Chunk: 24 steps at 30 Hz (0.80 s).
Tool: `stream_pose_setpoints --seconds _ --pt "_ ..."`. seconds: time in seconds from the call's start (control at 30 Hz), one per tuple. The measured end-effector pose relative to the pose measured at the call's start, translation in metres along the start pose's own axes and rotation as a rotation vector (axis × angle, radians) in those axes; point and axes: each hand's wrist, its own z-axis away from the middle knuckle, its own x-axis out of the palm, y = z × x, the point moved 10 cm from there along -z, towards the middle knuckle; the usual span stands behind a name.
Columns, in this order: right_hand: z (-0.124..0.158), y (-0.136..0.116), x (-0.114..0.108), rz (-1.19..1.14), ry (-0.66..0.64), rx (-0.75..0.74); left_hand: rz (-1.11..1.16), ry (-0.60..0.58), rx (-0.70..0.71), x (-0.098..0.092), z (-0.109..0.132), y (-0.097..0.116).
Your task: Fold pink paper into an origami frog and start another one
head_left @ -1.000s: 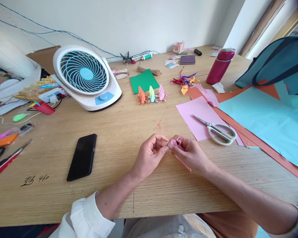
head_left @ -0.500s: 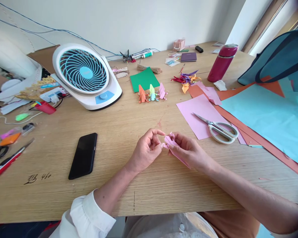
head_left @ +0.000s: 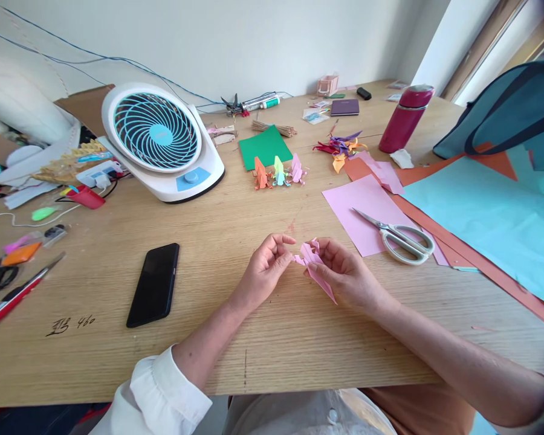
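A pink origami figure [head_left: 316, 266], with small narrow limbs at its upper end and a long flat point below, is held above the table. My right hand [head_left: 351, 275] grips its body between thumb and fingers. At the figure's left side, the thumb and fingertips of my left hand [head_left: 265, 266] are pinched at the end of a thin limb. Beyond the hands, three finished-looking origami figures stand in a row: an orange one [head_left: 262, 174], a light green and blue one [head_left: 280, 171] and a pink one [head_left: 296, 170].
Scissors [head_left: 401, 238] lie on pink paper [head_left: 344, 208] to the right, beside orange and light blue sheets [head_left: 489, 211]. A phone [head_left: 153, 284] and a fan [head_left: 163, 145] are on the left. A magenta bottle [head_left: 405, 121] stands at the back right, near a blue bag [head_left: 517, 115].
My left fingertips have drawn slightly left along the limb, which shows more now. The pink figure has turned a little in my right hand. The camera view has shifted slightly.
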Motion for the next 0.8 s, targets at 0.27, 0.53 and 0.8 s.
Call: stream_pose_setpoints --seconds 0.27,0.53,0.8 --pt "-0.002 -0.009 -0.009 0.020 0.075 -0.052 0.171 0.019 -0.084 0.004 0.002 -0.016" --pt "-0.001 -0.003 -0.019 -0.073 0.164 0.030 0.058 0.010 -0.074 0.026 0.003 -0.015" --pt "-0.003 -0.001 -0.017 -0.132 0.135 0.070 -0.111 0.101 -0.022 0.020 0.002 -0.013"
